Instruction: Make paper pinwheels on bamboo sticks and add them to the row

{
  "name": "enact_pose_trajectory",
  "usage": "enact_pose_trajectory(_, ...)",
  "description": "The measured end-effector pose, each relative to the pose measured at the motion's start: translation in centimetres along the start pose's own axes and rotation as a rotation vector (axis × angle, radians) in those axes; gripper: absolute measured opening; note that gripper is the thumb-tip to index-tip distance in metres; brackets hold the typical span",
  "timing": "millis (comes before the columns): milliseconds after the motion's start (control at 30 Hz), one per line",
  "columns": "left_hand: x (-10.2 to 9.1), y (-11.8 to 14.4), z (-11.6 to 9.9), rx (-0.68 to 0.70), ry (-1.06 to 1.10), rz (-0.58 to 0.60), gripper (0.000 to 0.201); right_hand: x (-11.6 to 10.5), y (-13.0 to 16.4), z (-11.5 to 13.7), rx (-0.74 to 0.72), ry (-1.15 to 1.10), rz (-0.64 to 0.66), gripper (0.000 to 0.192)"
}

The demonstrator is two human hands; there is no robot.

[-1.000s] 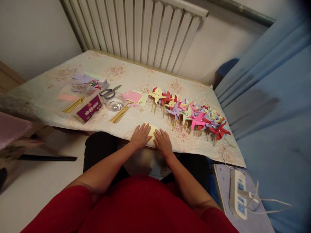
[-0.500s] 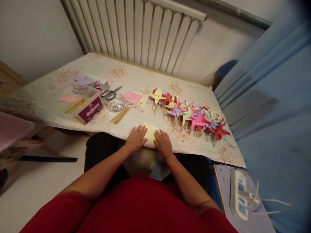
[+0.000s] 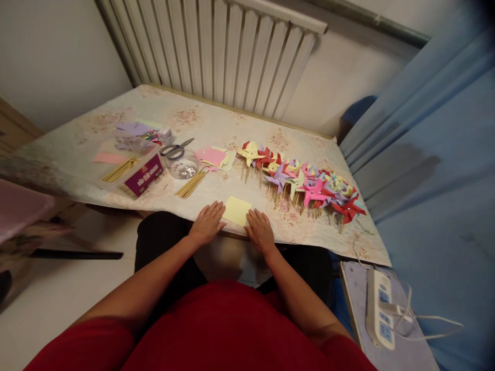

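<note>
Both hands lie flat, each grip open: left hand (image 3: 208, 223) and right hand (image 3: 260, 231) flanking the yellow paper (image 3: 237, 210).

Far half of table (image 3: 185, 111) toward radiator (image 3: 216, 51) bare: wide room there. Open cloth strip between wooden sticks (image 3: 191, 183) and pinwheel row (image 3: 305, 183), straight ahead of yellow paper square (image 3: 237, 210).

Left side crowded: purple box (image 3: 146, 172), clear bowl (image 3: 182, 166) with scissors (image 3: 176, 148) lying across rim, second stick bundle (image 3: 119, 169), coloured paper sheets (image 3: 212, 155).

Right side blocked by pinwheels running to table's right edge. Below that corner, power strip (image 3: 379, 309) with cable.
</note>
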State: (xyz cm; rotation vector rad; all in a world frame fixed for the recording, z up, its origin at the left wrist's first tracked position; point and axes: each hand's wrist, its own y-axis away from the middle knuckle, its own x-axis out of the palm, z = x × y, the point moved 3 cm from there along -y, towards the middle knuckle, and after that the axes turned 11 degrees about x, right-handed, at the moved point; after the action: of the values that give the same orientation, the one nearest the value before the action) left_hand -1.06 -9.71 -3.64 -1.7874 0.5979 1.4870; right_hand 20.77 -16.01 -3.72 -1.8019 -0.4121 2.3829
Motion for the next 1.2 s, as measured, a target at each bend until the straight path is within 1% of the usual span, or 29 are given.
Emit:
enact_pose_trajectory(133,0.1,0.5,0.6,-0.049,0.055,-0.023,0.055,0.1,0.6,0.0,-0.003,-0.044,-0.019,0.046)
enact_pose_trajectory(300,-0.1,0.6,1.3,-0.092,0.181,-0.102,0.05,0.2,1.3,0.0,-0.01,-0.115,-0.064,0.049)
enact_pose_trajectory(400,-0.5,0.3,1.2,-0.113,0.223,-0.124,0.046,0.3,1.4,0.1,-0.01,-0.129,-0.073,0.05)
enact_pose_trajectory(500,-1.0,-0.1,0.9,-0.107,0.241,-0.136,0.041,0.1,1.4,0.3,-0.007,-0.131,-0.073,0.05)
enact_pose_trajectory(700,-1.7,-0.7,0.1,-0.087,0.217,-0.137,0.035,0.0,1.4,0.5,0.0,-0.131,-0.071,0.05)
enact_pose_trajectory(1200,-1.9,-0.9,-0.5,-0.068,0.157,-0.116,0.031,0.0,1.4,0.5,0.01,-0.139,-0.073,0.049)
